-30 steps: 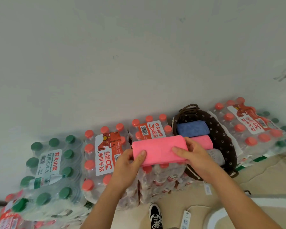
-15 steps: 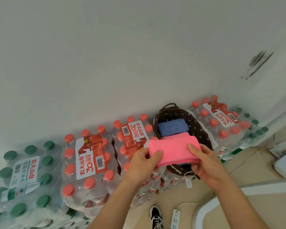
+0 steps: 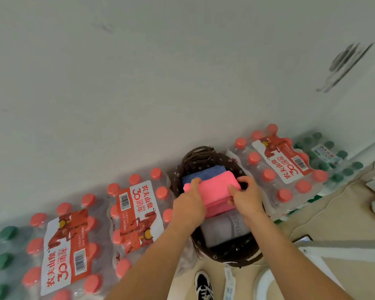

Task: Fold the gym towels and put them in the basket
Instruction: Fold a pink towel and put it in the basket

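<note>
Since half a second ago both hands are carrying the folded pink towel (image 3: 214, 187) further forward and down, so that it is now lying inside the basket (image 3: 236, 259) rather than hovering in front of its rim. The left hand (image 3: 189, 205) is gripping the towel's left end, with its fingers curled over the far edge. The right hand (image 3: 247, 199) is gripping the right end, with the thumb lying on top and the fingers wrapped round the end.

The pink towel is sitting across the middle of the basket, touching the folded blue towel (image 3: 204, 173) that is lying behind it at the far end. A grey towel (image 3: 221, 231) is lying in the near half, just in front of the pink one. Under the held towel a second pink layer is showing; whether it is a separate towel I cannot tell.

The basket is dark brown, with small pale flowers on its lining and a woven handle at the far end, and it is standing between shrink-wrapped packs of bottles. The left red-capped pack (image 3: 63, 252) and the middle red-capped pack (image 3: 136, 215) are lying to its left, and the right red-capped pack (image 3: 284, 167) is lying to its right. Green-capped packs (image 3: 333, 158) are showing beyond the right one, and more at the far left edge. All are standing against a pale wall (image 3: 160, 72). A black and white shoe (image 3: 202, 284) is showing on the beige floor (image 3: 333, 219) below the basket.
</note>
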The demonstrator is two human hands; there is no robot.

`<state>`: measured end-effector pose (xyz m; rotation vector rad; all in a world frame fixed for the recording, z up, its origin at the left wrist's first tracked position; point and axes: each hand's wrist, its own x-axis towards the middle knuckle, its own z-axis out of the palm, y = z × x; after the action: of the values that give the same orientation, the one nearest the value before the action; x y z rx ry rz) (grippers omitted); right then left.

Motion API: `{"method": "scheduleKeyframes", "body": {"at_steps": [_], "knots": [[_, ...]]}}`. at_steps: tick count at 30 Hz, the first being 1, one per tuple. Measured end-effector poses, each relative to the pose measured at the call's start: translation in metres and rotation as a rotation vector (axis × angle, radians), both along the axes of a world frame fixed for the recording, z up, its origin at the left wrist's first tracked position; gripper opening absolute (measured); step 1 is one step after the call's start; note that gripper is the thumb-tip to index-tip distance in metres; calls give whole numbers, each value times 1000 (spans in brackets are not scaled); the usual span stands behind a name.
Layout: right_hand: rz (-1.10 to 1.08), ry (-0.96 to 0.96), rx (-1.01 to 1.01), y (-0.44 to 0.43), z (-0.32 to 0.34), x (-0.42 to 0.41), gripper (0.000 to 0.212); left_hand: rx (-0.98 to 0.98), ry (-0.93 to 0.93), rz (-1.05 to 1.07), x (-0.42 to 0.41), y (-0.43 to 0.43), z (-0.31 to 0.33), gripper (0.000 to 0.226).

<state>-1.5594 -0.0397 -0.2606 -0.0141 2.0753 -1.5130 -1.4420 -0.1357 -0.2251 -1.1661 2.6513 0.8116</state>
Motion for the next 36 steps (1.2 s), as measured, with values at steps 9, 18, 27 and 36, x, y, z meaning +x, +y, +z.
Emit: {"method": "scheduleKeyframes", "body": {"at_steps": [9, 18, 27, 36], "knots": [[149, 129, 169, -11, -23, -5, 26, -187, -170, -114, -18, -13, -20, 60], [410, 472, 444, -6, -23, -8, 27, -413, -66, -377, -25, -12, -16, 56], [439, 782, 717, 59, 7, -3, 38, -354, -116, -480, -31, -7, -30, 66], [488, 175, 765, 100, -27, 7, 26, -392, -174, -462, -38, -7, -37, 63]]}}
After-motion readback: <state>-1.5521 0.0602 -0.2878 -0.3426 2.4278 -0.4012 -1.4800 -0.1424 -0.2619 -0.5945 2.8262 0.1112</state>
